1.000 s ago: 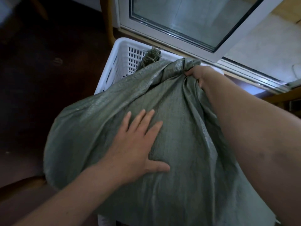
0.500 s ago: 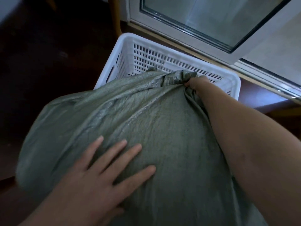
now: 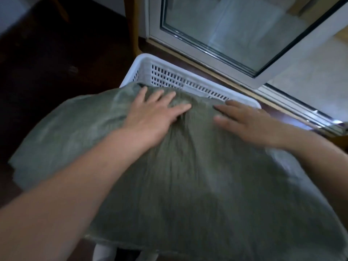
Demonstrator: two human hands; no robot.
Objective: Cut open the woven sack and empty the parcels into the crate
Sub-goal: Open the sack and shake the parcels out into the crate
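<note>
No legible text, label, brand, number or sign appears anywhere in this blurred head-camera view.

- A room inside a home or small storeroom, dim, with a dark wooden floor [image 3: 56, 59]
- A white-framed glass door [image 3: 235, 32] stands open at the far side, its metal track [image 3: 301, 113] along the threshold
- Past the sill, a pale tiled surface [image 3: 320, 76] in daylight, like a balcony
- A white perforated plastic crate [image 3: 188, 80] sits on the floor by the door, the household laundry-basket kind
</note>
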